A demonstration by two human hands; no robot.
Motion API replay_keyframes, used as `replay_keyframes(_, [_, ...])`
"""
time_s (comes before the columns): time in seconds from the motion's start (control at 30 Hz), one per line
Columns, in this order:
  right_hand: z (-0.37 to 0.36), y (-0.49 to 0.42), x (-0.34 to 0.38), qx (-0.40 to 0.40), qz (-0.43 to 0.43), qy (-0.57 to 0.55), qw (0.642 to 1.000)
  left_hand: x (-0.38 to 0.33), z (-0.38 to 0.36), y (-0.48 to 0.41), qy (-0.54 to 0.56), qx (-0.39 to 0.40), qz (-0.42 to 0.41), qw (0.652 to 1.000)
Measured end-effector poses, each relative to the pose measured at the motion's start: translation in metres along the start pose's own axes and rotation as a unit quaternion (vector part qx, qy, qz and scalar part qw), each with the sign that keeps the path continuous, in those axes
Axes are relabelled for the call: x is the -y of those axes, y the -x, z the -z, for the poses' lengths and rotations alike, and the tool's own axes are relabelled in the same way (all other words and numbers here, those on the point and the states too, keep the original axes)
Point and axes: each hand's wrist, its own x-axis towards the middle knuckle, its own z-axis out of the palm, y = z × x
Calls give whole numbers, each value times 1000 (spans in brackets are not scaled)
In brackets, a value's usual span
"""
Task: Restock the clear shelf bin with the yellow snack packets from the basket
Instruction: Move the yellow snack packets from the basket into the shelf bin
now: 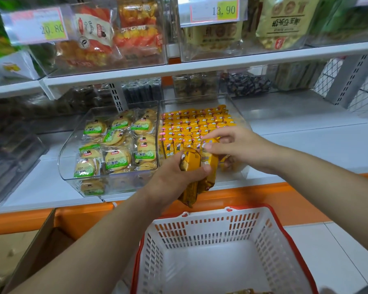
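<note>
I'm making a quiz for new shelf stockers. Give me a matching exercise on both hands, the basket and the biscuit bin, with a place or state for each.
1 left hand
2 right hand
3 basket
4 biscuit bin

A left of the clear shelf bin
B pinches one packet
C grips several yellow packets
D below the shelf

Pairs: 1-C, 2-B, 3-D, 4-A

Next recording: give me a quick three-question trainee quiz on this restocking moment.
1. True or false: the left hand grips several yellow packets while the right hand pinches one.
2. What fills the bin left of the yellow-packet bin? A) green-label biscuits B) chocolate bars
3. Fill in: the white basket has a ____ rim.

Key: 1 true; 2 A; 3 red.
</note>
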Motion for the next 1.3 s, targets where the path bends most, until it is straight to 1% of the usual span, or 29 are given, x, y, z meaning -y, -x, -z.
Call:
replay_keyframes(0.13, [7,3,1,-6,-32,-128,991,-2,3,2,30,-11,17,999])
replay_keyframes(0.23, [10,4,1,-25,-31,-157,987,-3,5,1,37,-47,18,998])
replay_keyframes(0.27, [12,5,1,-23,-25,-143,989,-4,6,1,40,-68,13,997])
replay_keyframes(0.33, [13,6,-1,-4,-4,-44,999,-5,9,0,46,-108,4,993])
replay_keyframes(0.4, [7,6,-1,23,15,42,999,-8,12,0,50,-119,-3,992])
replay_keyframes(0.5, [-5,3,0,54,25,46,997,-12,14,0,22,-105,-8,994])
replay_keyframes(0.57, [-5,0,0,84,12,13,996,-12,16,0,11,-98,0,995])
replay_keyframes(0.6, [-2,-2,-1,83,4,-11,996,-12,18,0,5,-99,8,995])
replay_keyframes(0.63, [2,-5,-2,58,2,-25,998,-12,21,-1,-1,-101,20,995])
replay_keyframes(0.67, [7,-9,-3,14,9,-23,1000,-12,24,-1,-4,-102,34,994])
replay_keyframes(0.73, [15,-19,-8,-86,37,16,995,-12,30,-1,7,-89,61,994])
replay_keyframes(0.8, [20,-29,-16,-153,62,109,980,-11,34,0,24,-66,82,994])
replay_keyframes(0.87, [24,-38,-26,-173,72,243,952,-8,36,2,11,-48,92,995])
replay_keyframes(0.93, [26,-44,-34,-150,61,357,920,-5,37,4,-16,-33,84,996])
replay_keyframes(1.0, [26,-50,-41,-125,50,440,888,-3,38,5,-36,-32,65,997])
replay_keyframes(1.1, [22,-58,-46,-112,54,568,814,0,40,4,-61,-43,44,996])
replay_keyframes(1.17, [22,-61,-48,-103,48,621,775,1,40,4,-60,-57,31,996])
replay_keyframes(1.2, [22,-62,-49,-101,43,635,765,1,40,4,-63,-64,26,996])
replay_keyframes(1.27, [25,-63,-50,-96,36,641,760,2,38,3,-75,-70,19,994])
replay_keyframes(1.3, [26,-63,-48,-97,38,633,767,3,37,2,-83,-72,16,994])
